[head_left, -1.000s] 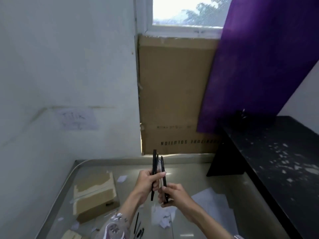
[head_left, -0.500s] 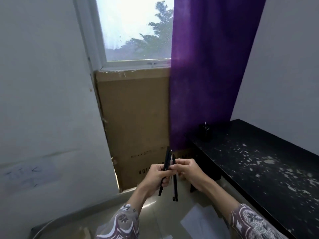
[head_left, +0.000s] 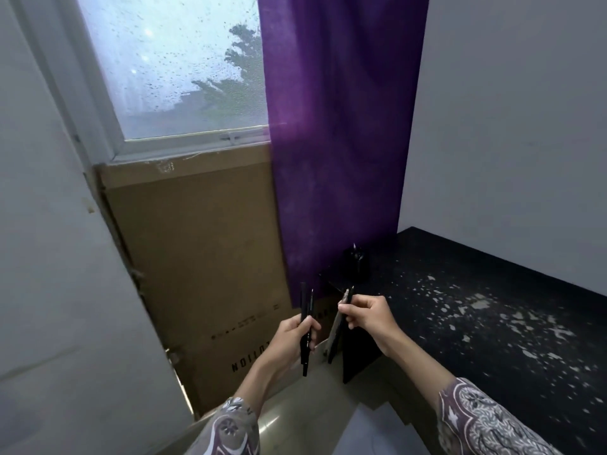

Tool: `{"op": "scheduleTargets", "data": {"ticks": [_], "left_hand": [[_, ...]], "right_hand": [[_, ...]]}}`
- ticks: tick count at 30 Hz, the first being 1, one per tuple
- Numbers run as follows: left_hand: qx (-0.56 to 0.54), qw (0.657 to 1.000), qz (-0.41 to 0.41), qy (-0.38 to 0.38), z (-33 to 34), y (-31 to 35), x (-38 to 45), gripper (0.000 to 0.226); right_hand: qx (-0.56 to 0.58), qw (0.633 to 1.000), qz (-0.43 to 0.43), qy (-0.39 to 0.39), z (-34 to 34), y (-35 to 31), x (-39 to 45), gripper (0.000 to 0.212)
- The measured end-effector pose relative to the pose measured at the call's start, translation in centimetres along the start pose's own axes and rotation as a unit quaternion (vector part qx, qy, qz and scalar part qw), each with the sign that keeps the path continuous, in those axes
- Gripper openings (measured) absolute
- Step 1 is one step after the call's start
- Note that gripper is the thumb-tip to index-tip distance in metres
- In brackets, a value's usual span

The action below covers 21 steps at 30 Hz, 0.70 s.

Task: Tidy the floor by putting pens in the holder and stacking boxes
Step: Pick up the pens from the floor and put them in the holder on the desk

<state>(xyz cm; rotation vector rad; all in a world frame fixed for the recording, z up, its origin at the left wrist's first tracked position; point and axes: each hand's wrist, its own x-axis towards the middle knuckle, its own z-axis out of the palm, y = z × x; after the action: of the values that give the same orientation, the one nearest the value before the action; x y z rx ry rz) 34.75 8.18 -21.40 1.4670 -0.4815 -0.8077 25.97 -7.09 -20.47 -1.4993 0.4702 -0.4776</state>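
The left hand [head_left: 290,336] gripped two black pens [head_left: 306,326] and the right hand [head_left: 369,318] pinched two more [head_left: 340,320], likely bound for the holder [head_left: 356,266] on the counter [head_left: 492,307].

Four pens [head_left: 304,326], one holder [head_left: 357,264], one cardboard box [head_left: 197,257].

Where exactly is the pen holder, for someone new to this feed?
Find the black table along the right wall. At its far left corner, against the purple curtain, stands the pen holder: a small dark cup with a pen tip poking up, the only upright thing on that table.
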Motion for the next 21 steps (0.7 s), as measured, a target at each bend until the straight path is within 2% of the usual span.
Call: {"op": "scheduleTargets", "data": {"ticks": [7,13,21], "left_hand": [[0.141,0.987,0.063,0.039,0.8,0.9,8.6,0.024],[0.132,0.983,0.103,0.076,2.7,3.7,18.4,0.016],[0.184,0.963,0.141,0.139,5.4,5.9,30.3,0.017]], "right_hand": [[-0.024,0.998,-0.023,0.060,-5.2,1.1,8.2,0.004],[-0.043,0.993,-0.062,0.090,-10.7,-0.3,17.7,0.006],[-0.062,0.979,-0.103,0.163,-15.2,0.2,27.8,0.011]]}}
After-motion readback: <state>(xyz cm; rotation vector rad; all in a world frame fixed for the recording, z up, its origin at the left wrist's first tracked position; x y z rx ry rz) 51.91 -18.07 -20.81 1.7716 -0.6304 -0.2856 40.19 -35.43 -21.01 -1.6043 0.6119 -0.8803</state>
